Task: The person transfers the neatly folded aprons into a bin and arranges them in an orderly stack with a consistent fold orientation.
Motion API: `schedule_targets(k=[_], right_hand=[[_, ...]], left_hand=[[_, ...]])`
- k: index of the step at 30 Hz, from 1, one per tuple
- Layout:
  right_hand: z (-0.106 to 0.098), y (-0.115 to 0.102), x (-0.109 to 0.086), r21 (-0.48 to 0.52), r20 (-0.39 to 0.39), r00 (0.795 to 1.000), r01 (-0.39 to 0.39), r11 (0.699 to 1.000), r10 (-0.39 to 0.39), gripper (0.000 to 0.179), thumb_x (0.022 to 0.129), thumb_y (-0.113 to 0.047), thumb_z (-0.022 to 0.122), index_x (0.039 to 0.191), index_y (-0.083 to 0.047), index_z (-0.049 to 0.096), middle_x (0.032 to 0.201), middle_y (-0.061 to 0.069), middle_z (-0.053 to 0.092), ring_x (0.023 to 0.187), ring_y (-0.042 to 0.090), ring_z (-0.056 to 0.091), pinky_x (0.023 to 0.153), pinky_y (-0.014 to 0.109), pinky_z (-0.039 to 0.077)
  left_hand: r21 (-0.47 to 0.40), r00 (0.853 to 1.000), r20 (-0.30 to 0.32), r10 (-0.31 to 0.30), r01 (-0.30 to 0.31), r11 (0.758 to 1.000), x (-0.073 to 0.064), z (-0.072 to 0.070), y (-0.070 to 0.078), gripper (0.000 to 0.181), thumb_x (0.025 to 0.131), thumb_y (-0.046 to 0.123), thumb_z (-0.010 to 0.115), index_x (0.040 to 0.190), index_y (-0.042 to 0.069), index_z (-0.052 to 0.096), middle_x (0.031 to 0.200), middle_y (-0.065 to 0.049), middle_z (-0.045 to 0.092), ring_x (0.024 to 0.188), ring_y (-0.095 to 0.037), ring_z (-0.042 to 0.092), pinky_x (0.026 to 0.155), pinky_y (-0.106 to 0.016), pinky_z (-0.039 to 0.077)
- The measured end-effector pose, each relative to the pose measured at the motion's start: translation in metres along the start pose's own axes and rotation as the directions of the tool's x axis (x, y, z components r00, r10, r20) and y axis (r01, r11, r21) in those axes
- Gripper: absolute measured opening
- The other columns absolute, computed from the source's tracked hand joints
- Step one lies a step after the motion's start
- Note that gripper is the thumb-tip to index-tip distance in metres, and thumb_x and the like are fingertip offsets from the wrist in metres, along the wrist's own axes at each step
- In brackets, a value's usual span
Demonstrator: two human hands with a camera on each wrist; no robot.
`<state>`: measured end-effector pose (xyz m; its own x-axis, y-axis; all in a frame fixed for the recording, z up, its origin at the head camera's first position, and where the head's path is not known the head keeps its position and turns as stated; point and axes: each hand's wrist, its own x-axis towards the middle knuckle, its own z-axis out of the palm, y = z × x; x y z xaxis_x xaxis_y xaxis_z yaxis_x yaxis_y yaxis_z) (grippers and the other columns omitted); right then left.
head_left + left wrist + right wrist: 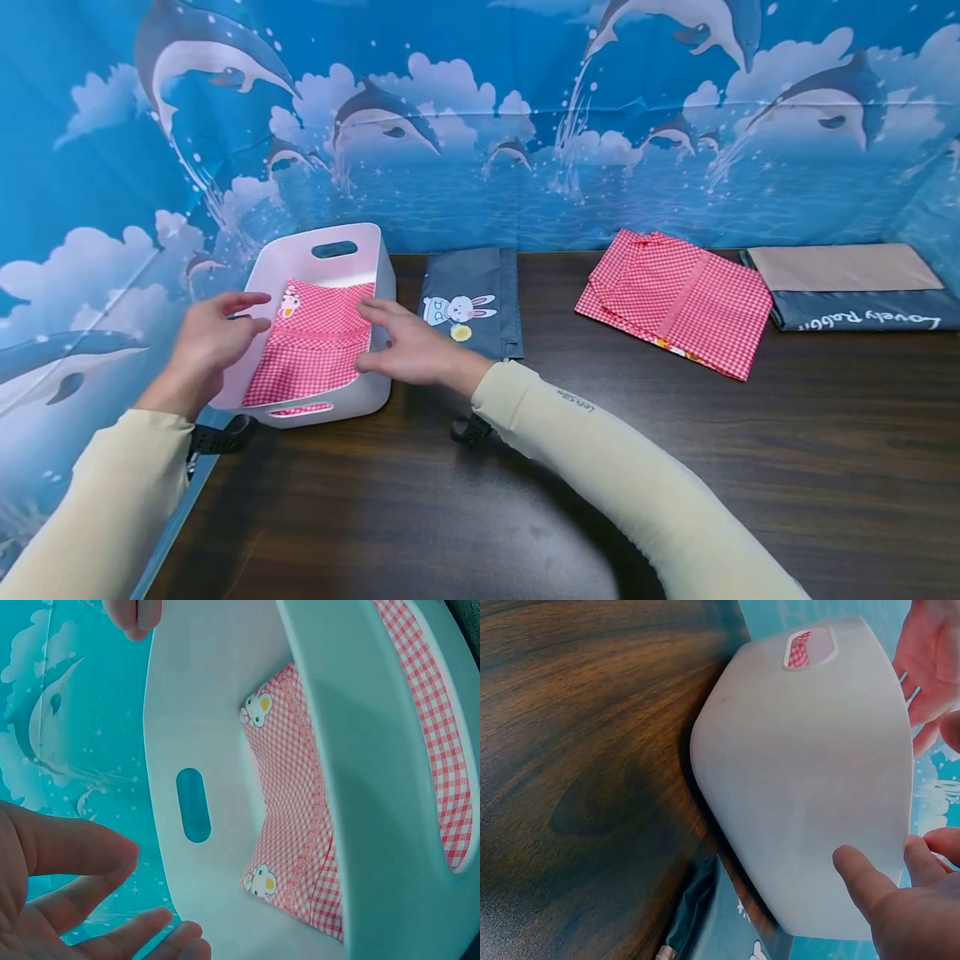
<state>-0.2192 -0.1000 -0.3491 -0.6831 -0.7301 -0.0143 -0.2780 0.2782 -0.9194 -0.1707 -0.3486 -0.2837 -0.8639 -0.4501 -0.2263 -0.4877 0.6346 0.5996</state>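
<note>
A white plastic basket (375,404) with slot handles stands at the left. Inside lies a folded red-and-white gingham cloth (315,342) with small white animal prints at its corners. My left hand (213,342) hovers at the basket's left side, fingers spread and nothing in them. At the opposite side, my right hand (408,342) has its fingertips right at the rim, thumb and fingers apart. In the right wrist view, a digit of the right hand (915,900) overlaps the basket's outer wall (802,772). The left wrist view shows the left fingers (82,847) loosely bent beside the basket.
Just right of the basket lies a folded dark blue cloth (480,283) with a rabbit print. Another folded red gingham cloth (682,300) and a tan-and-navy folded cloth (847,287) lie farther right on the dark wooden table (600,433). A dolphin-print curtain (480,108) hangs behind.
</note>
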Motion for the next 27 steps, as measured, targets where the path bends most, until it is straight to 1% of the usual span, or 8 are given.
schedule_targets(k=[9,14,16,17,21,23,24,27], right_hand=[[-0.004,0.001,-0.005,0.031,-0.017,1.0,-0.001,1.0,0.001,0.083,0.095,-0.024,0.073,0.169,-0.015,0.036,0.181,-0.003,0.024,0.163,0.019,0.034,0.121,0.029,0.046],[-0.008,0.003,-0.011,0.066,-0.077,0.997,0.034,0.997,-0.029,0.075,0.099,-0.021,0.073,0.166,-0.013,0.042,0.178,-0.002,0.031,0.161,0.019,0.038,0.122,0.032,0.046],[-0.011,0.005,-0.014,0.053,-0.114,0.992,0.059,0.997,-0.053,0.072,0.099,-0.021,0.074,0.164,-0.013,0.046,0.176,-0.001,0.035,0.157,0.019,0.043,0.121,0.033,0.047],[-0.013,0.006,-0.015,0.035,-0.129,0.99,0.067,0.997,-0.062,0.07,0.099,-0.021,0.074,0.163,-0.014,0.048,0.175,-0.001,0.037,0.153,0.02,0.048,0.119,0.033,0.05],[-0.02,0.01,-0.022,-0.025,-0.164,0.984,0.067,0.997,-0.07,0.066,0.098,-0.024,0.073,0.16,-0.017,0.054,0.172,-0.003,0.042,0.148,0.021,0.053,0.113,0.034,0.055],[-0.024,0.012,-0.026,-0.041,-0.165,0.984,0.055,0.998,-0.061,0.064,0.099,-0.025,0.072,0.159,-0.018,0.055,0.172,-0.004,0.043,0.15,0.021,0.051,0.114,0.037,0.055],[-0.026,0.013,-0.028,-0.041,-0.164,0.985,0.051,0.998,-0.057,0.063,0.099,-0.025,0.072,0.159,-0.018,0.055,0.173,-0.003,0.042,0.154,0.021,0.047,0.116,0.039,0.054],[-0.035,0.019,-0.037,-0.072,-0.157,0.986,0.052,0.996,-0.063,0.061,0.101,-0.025,0.071,0.16,-0.017,0.054,0.174,-0.001,0.041,0.158,0.022,0.042,0.12,0.044,0.05]], left_hand=[[-0.011,0.999,0.033,0.038,-0.037,0.999,0.0,0.009,0.009,0.059,0.109,0.016,0.051,0.166,0.005,0.038,0.174,-0.032,0.024,0.158,-0.058,0.024,0.118,-0.077,0.035],[-0.013,0.996,0.05,0.069,-0.069,0.998,-0.002,0.016,0.016,0.059,0.109,0.017,0.051,0.166,0.005,0.039,0.173,-0.033,0.026,0.156,-0.058,0.028,0.118,-0.075,0.038],[-0.012,0.995,0.06,0.085,-0.084,0.996,-0.002,0.018,0.019,0.059,0.109,0.017,0.051,0.165,0.005,0.039,0.172,-0.033,0.027,0.155,-0.059,0.03,0.118,-0.073,0.04],[-0.013,0.993,0.07,0.095,-0.094,0.995,-0.003,0.02,0.02,0.058,0.11,0.017,0.051,0.165,0.005,0.04,0.172,-0.033,0.027,0.154,-0.059,0.031,0.118,-0.072,0.04],[-0.016,0.982,0.126,0.144,-0.143,0.99,-0.004,0.025,0.025,0.056,0.111,0.018,0.051,0.164,0.004,0.041,0.172,-0.032,0.029,0.152,-0.058,0.036,0.118,-0.071,0.041],[-0.016,0.974,0.154,0.166,-0.166,0.986,-0.006,0.029,0.028,0.055,0.112,0.018,0.05,0.164,0.004,0.042,0.172,-0.03,0.031,0.151,-0.056,0.039,0.118,-0.071,0.041],[-0.015,0.97,0.166,0.177,-0.177,0.984,-0.006,0.03,0.029,0.055,0.112,0.018,0.05,0.164,0.004,0.042,0.172,-0.03,0.031,0.15,-0.056,0.04,0.118,-0.07,0.041],[-0.006,0.958,0.198,0.207,-0.21,0.978,-0.009,0.036,0.033,0.055,0.111,0.019,0.051,0.163,0.003,0.043,0.171,-0.03,0.033,0.148,-0.055,0.043,0.118,-0.07,0.042]])
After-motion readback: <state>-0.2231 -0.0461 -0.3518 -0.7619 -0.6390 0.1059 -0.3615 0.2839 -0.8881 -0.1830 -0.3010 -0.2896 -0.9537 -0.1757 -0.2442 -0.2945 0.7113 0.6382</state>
